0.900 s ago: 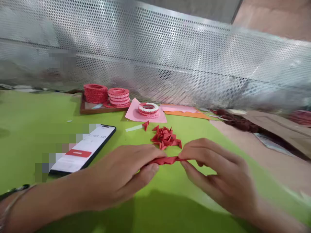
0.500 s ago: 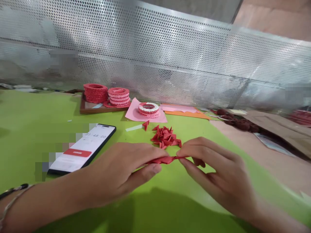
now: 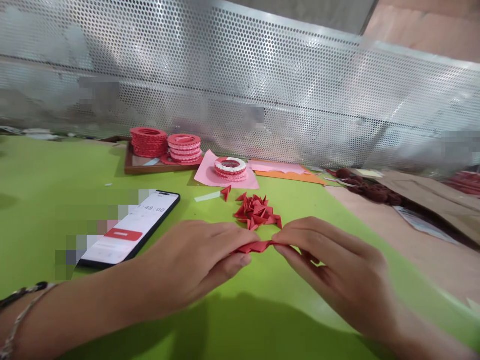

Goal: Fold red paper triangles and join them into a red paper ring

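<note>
Red folded strip (image 3: 257, 247), clamped at both ends, spanning the gap between fingertips. Left of the grip, phone (image 3: 132, 229) lying flat on green tabletop (image 3: 67, 167); then left hand (image 3: 198, 262), closed on the strip's left end; just beyond the grip, heap of red folded pieces (image 3: 257, 211); lastly right hand (image 3: 337, 265), pinching the right end.

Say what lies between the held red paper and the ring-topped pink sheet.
Beyond the red paper, the head view shows a pile of folded pieces, then a lone red piece and pale strip nearer the pink sheet.
</note>
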{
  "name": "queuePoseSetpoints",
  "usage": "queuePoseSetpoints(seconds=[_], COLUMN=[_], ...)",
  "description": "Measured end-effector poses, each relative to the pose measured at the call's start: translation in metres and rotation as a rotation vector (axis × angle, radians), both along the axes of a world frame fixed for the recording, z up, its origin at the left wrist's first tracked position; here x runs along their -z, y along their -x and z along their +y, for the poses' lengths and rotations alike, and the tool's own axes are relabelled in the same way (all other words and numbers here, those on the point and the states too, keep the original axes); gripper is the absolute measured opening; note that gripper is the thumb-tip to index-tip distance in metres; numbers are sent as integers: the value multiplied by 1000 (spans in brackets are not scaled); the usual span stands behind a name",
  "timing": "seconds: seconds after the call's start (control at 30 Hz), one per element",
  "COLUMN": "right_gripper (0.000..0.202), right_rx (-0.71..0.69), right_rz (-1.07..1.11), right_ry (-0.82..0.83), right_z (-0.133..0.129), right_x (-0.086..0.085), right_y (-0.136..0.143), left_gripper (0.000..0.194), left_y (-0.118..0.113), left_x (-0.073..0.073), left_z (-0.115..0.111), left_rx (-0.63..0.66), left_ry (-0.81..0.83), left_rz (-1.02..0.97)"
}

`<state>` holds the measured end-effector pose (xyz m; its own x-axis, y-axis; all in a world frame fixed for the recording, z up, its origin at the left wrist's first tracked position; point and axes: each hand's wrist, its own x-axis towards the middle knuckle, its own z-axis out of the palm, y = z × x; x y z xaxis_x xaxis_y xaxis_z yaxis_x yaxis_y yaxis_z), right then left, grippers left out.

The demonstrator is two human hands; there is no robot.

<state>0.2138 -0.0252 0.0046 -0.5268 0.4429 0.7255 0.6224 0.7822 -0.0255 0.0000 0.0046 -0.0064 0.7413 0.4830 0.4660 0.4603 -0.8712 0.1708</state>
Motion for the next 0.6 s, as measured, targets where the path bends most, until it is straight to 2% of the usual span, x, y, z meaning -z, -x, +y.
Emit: queuePoseSetpoints(seconds=[0.17, 0.3, 0.4, 0.5, 0.6], right_gripper=[10, 12, 12, 21, 12], right_rx=[14, 18, -69, -173, -303], right_rz=[-71, -115, -76, -25, 46], right_ry=[-43, -18, 190, 531, 877], right_z=[-2, -2, 4, 12, 20], right_x=[8, 12, 5, -7, -12], right_y=[-2, 0, 0, -6, -11], left_gripper=[31, 40, 52, 52, 46], left_y=[-3, -5, -3, 0, 1], left_x=[2, 1, -1, -2, -2], left_z=[1, 1, 4, 8, 10], left_rx=[14, 26, 50, 62, 85], left_ry=[13, -103, -241, -323, -333], left_rz=[12, 69, 123, 144, 177])
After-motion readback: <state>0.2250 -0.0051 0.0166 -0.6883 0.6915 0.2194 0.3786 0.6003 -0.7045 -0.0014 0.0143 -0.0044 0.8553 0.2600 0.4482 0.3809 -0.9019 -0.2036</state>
